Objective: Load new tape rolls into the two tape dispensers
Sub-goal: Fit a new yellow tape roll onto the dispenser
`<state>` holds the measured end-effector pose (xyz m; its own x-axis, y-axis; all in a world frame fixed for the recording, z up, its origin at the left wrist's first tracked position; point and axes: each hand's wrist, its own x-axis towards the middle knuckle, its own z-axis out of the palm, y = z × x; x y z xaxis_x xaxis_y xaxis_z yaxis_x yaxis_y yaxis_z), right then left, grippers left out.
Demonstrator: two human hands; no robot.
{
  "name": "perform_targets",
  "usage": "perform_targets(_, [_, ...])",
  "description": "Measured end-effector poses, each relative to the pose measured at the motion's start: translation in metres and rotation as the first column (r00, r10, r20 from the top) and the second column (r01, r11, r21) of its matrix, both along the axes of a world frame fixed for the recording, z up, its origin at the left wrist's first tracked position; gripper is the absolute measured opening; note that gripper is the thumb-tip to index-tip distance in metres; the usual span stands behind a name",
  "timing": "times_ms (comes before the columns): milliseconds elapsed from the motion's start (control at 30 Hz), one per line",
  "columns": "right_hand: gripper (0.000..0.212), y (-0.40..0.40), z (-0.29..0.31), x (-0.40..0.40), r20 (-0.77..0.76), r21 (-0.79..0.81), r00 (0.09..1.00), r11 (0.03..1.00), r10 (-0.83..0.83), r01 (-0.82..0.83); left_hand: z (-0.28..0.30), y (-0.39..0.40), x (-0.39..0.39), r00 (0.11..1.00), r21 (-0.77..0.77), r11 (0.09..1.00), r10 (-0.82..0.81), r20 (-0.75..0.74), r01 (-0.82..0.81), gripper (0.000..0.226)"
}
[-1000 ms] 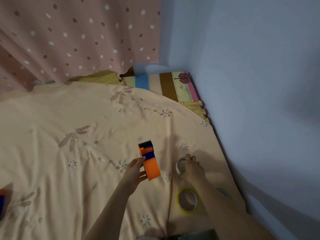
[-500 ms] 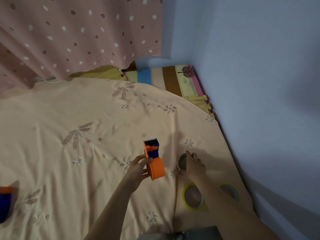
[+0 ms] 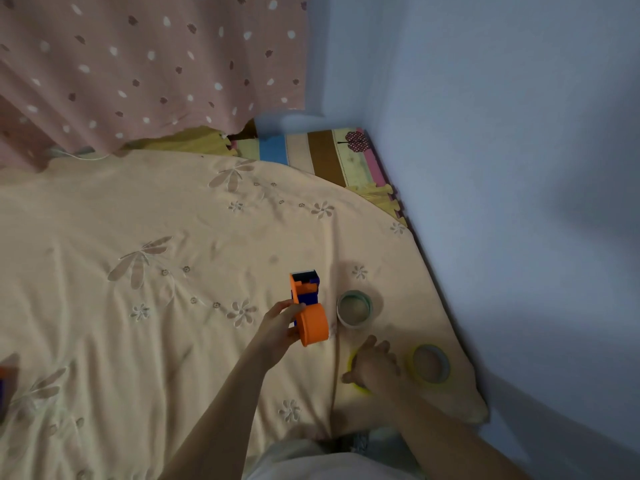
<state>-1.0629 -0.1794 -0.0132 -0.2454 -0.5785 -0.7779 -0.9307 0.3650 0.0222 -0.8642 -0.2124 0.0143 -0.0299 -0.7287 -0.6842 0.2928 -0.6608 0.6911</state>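
My left hand (image 3: 280,327) holds an orange and blue tape dispenser (image 3: 309,311) just above the bedsheet, with its round end toward me. To its right a pale tape roll (image 3: 355,308) lies flat on the sheet, with no hand on it. My right hand (image 3: 374,365) rests nearer to me on a yellow tape roll (image 3: 356,384). Its fingers curl over the roll and hide most of it. Another yellow-edged tape roll (image 3: 429,366) lies flat just right of that hand. A second orange and blue dispenser (image 3: 2,382) shows at the far left edge, mostly cut off.
Everything lies on a peach bedsheet (image 3: 156,271) with flower embroidery. A blue-grey wall (image 3: 502,168) runs close along the right side. A pink dotted curtain (image 3: 138,64) hangs at the back, with a striped mat (image 3: 311,154) in the corner.
My right hand has left the pale roll and moved toward me onto the yellow roll. The left hand still holds the dispenser in much the same place.
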Motion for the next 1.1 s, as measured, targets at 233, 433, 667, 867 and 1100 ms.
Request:
perform_targets(233, [0.09, 0.006, 0.0, -0.008, 0.026, -0.081, 0.999, 0.996, 0.041, -0.039, 0.002, 0.015, 0.004, 0.999, -0.053, 0.999, 0.002, 0.041, 0.0, 0.044])
perform_targets(433, [0.101, -0.019, 0.036, -0.039, 0.414, -0.139, 0.888, 0.949, -0.203, 0.282, 0.025, 0.02, 0.008, 0.998, -0.128, 0.992, -0.012, 0.058, 0.02, 0.032])
perform_targets(667, [0.088, -0.043, 0.109, -0.055, 0.863, -0.194, 0.499, 0.854, -0.086, 0.483, 0.06, 0.013, -0.003, 0.995, -0.257, 0.963, -0.065, 0.069, 0.081, 0.022])
perform_targets(867, [0.079, -0.048, 0.136, -0.042, 0.841, -0.293, 0.535, 0.897, 0.077, 0.332, 0.091, 0.008, -0.017, 0.986, -0.337, 0.927, -0.148, 0.072, 0.163, 0.025])
perform_targets(1100, [0.078, -0.045, 0.142, -0.02, 0.851, -0.333, 0.509, 0.88, 0.127, 0.338, 0.092, 0.013, -0.032, 0.99, -0.293, 0.953, -0.109, -0.09, 0.078, 0.057])
